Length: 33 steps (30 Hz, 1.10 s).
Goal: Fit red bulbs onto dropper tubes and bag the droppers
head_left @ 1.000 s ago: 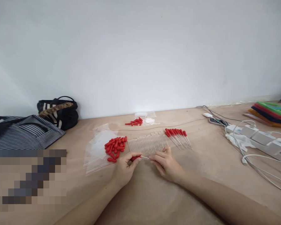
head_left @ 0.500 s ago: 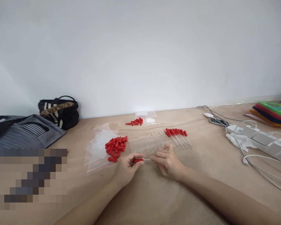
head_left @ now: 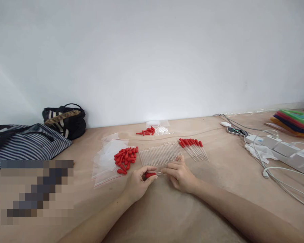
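Observation:
Between thumb and fingers, my left hand (head_left: 139,182) grips a red rubber dropper bulb (head_left: 150,175). A thin clear glass dropper tube (head_left: 159,173) reaches from the bulb's open end to my right hand (head_left: 179,175), whose fingers pinch it. Just beyond the hands lies a row of clear tubes (head_left: 158,153) without bulbs. To their right, several droppers with red bulbs (head_left: 191,143) lie side by side. A heap of loose red bulbs (head_left: 126,157) rests left of the row, partly on clear plastic bags (head_left: 103,162).
Smaller red pieces (head_left: 147,131) lie near the wall beside another clear bag (head_left: 164,124). At right are a power strip with chargers (head_left: 286,148), white cables (head_left: 281,184), a phone (head_left: 235,131) and colourful stacked sheets (head_left: 294,122). Striped (head_left: 30,143) and black (head_left: 76,123) bags stand left.
Both hands stay nearly in place on the bulb and tube. The gap between them is slightly smaller, with a shorter length of tube showing.

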Tool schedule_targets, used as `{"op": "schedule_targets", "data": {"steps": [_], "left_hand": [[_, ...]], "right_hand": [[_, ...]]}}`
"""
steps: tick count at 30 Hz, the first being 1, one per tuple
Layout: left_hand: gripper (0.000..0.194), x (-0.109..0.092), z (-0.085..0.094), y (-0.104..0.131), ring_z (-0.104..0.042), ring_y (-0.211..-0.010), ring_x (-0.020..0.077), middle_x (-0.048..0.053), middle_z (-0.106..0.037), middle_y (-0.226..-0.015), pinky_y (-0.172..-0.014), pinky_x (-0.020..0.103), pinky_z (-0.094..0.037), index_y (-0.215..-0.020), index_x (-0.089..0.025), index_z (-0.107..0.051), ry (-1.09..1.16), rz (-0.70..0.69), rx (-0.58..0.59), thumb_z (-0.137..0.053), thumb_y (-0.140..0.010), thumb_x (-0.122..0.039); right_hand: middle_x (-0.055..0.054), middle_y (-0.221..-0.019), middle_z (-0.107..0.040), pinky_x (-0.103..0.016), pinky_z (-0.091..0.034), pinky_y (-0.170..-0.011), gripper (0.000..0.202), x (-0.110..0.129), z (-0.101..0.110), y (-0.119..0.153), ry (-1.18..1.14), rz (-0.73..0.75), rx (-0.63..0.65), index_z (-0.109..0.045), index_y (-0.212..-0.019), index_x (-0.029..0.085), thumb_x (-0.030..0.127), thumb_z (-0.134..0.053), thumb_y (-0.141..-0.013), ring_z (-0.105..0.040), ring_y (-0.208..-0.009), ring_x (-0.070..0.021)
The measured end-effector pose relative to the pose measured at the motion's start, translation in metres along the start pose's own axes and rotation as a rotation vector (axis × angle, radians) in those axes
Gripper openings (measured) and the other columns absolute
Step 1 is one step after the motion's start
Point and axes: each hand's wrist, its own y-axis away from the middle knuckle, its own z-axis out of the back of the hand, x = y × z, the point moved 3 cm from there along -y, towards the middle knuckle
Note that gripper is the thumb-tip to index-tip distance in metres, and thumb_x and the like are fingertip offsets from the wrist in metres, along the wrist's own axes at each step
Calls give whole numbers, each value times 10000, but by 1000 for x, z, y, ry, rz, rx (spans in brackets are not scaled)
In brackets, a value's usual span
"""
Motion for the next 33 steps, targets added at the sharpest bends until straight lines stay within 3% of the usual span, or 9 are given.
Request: {"op": "schedule_targets", "data": {"steps": [6, 16, 26, 30, 33], "left_hand": [[241, -10, 4, -2, -641, -743, 175, 12, -698, -847, -682, 287, -526, -950, -208, -640, -52, -36, -18, -596, -726, -287], [198, -11, 0, -6, -656, -689, 181, 40, -711, -748, -646, 282, -540, -765, -151, -651, 295, 57, -88, -639, -670, -324], [181, -6, 1, -5, -635, -628, 168, 36, -689, -680, -583, 257, -523, -699, -151, -652, 191, 16, -97, -612, -696, -328], [184, -10, 1, -2, -629, -671, 164, 14, -679, -745, -609, 260, -511, -846, -187, -640, 3, -7, -11, -559, -755, -324], [440, -13, 8, -1, -590, -710, 165, 22, -632, -887, -644, 290, -499, -1119, -228, -513, -225, -84, -79, -615, -712, -359]], "right_hand": [[11, -704, -623, -319, -182, -764, 191, -9, 8, -1, 23, -43, 7, -610, -863, 199, 154, -430, -817, -517, -671, -97], [15, -626, -594, -328, -182, -758, 202, -8, 12, -2, 40, -75, -83, -621, -805, 201, 196, -422, -836, -474, -630, -105], [9, -622, -584, -346, -171, -782, 207, -5, 11, -1, 111, -14, -52, -628, -831, 211, 170, -425, -820, -470, -659, -116], [5, -625, -590, -367, -161, -807, 201, -7, 13, 1, 114, -6, -30, -619, -774, 206, 186, -425, -821, -466, -678, -126], [3, -655, -608, -363, -175, -802, 176, -24, 19, 2, 121, -133, -69, -617, -756, 208, 203, -449, -809, -485, -708, -135]]}}
